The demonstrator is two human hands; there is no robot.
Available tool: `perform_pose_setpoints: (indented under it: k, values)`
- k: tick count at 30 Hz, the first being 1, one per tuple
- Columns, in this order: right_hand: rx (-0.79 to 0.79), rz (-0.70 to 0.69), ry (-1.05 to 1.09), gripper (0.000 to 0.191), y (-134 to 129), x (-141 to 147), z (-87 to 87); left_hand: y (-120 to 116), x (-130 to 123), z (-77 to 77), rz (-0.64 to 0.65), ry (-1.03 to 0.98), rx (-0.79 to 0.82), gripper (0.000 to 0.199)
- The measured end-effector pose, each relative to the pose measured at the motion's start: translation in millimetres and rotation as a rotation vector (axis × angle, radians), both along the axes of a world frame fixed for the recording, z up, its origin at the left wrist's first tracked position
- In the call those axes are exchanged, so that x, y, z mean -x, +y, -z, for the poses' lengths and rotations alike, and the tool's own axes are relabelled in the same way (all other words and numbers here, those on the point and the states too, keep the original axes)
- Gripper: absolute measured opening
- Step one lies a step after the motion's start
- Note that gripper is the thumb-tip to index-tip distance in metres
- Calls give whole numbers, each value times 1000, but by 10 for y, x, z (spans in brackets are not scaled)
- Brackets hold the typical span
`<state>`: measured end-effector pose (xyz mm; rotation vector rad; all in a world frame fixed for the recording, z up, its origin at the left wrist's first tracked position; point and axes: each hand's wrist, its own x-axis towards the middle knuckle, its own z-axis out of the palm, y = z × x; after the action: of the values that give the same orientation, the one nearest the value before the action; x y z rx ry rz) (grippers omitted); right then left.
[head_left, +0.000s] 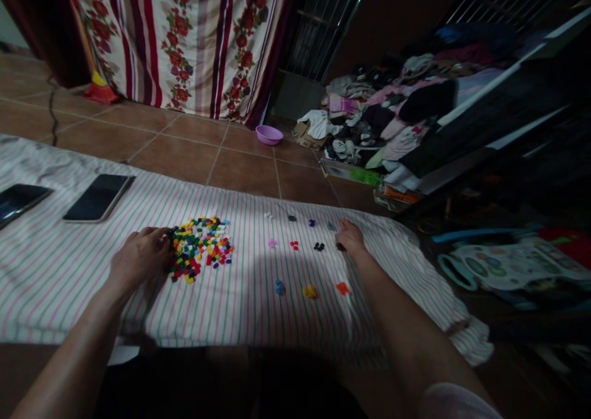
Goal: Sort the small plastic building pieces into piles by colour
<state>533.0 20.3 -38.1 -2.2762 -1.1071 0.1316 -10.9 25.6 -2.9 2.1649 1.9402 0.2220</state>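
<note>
A loose pile of small, multicoloured beads or blocks (198,247) lies on the striped cloth (249,320). At the pile's left edge is my left hand (141,256), its fingers curled and their tips against the pieces; what they pinch is hidden. To the right, small groups sorted by colour lie in rows: pink (272,243), red (294,245), black (319,247), purple (311,223), blue (279,287), yellow (309,291) and orange (342,288). My right hand (352,239) is closed beside the grey-blue group (331,226), with a dark piece (340,247) at its fingers.
Two phones (99,197) (21,200) lie on the cloth at the left. Beyond the cloth's far edge, a purple basin (269,135) stands on the tiled floor before a floral curtain (180,43). Heaped clothes (383,108) are at the back right.
</note>
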Motion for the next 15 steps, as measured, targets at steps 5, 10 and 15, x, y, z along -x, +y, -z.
perform_pose_setpoints:
  k: [5, 10, 15]
  values:
    - [95, 87, 202, 68, -68, 147, -102, 3, -2, -21, 38, 27, -6, 42]
    - [25, 94, 283, 63, -120, 211, -166, -17, -6, -36, 23, 52, -4, 42]
    - [36, 69, 219, 58, -112, 203, -192, -12, -8, -46, 31, 63, 20, 41]
